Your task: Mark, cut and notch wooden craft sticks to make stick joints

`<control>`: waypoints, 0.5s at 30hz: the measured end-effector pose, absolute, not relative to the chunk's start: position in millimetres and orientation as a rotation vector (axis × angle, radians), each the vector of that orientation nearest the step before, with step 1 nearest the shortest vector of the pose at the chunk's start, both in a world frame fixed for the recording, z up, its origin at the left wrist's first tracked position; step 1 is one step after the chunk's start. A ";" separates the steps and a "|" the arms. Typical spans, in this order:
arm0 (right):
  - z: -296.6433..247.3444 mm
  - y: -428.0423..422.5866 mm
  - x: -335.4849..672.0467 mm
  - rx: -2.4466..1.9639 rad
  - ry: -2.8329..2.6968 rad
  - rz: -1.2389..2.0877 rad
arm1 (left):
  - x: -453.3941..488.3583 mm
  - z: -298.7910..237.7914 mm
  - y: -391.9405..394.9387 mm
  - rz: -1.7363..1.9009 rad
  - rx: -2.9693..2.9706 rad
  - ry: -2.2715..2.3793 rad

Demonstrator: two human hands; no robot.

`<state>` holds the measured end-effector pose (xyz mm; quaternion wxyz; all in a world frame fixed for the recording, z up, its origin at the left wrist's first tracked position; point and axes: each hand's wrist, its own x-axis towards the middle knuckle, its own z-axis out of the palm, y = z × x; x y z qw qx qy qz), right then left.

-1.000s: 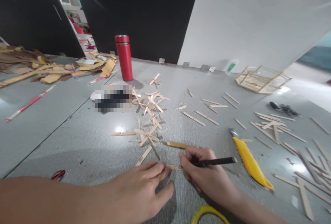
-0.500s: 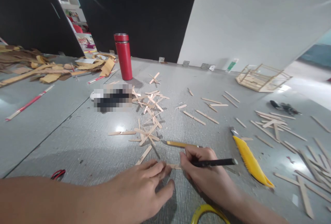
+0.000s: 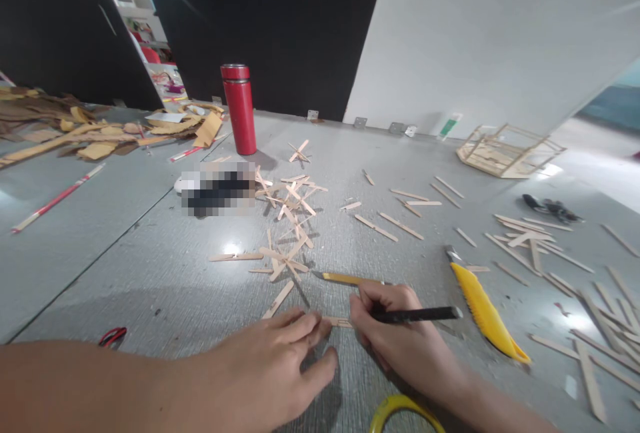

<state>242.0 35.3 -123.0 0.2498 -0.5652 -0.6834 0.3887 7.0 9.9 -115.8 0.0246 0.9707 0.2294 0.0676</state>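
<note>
My left hand (image 3: 277, 369) rests on the table with its fingertips pressing down the left end of a wooden craft stick (image 3: 339, 321); the thumb stands apart. Small outline marks show on the stick between my two hands. Pinched in my right hand (image 3: 400, 333) is a black pen (image 3: 420, 315), its tip hidden behind the fingers near the stick's right end. Just beyond lies a thin yellow craft knife (image 3: 350, 279), its handle end close to my right knuckles. Another marked craft stick (image 3: 279, 299) lies beyond my left fingers.
Crossed craft sticks (image 3: 285, 261) stand in a cluster ahead. A red flask (image 3: 240, 111) rises behind them. On the right lie a yellow saw-backed cutter (image 3: 485, 309), loose sticks (image 3: 589, 379) and a stick frame (image 3: 507, 153). A yellow ring-shaped handle (image 3: 400, 403) is at the near edge.
My right hand and the pen have shifted very slightly to the right. My left hand and the stick beneath it look the same.
</note>
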 end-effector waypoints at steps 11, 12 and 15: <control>-124.8 36.9 242.9 -1.534 -1.859 1.114 | 8.1 -114.5 11.1 0.192 3.000 0.647; -124.9 36.7 243.3 -1.536 -1.853 1.118 | 7.9 -114.6 11.0 0.189 3.003 0.648; -126.0 36.7 245.2 -1.546 -1.825 1.150 | 7.6 -115.6 10.8 0.179 3.018 0.656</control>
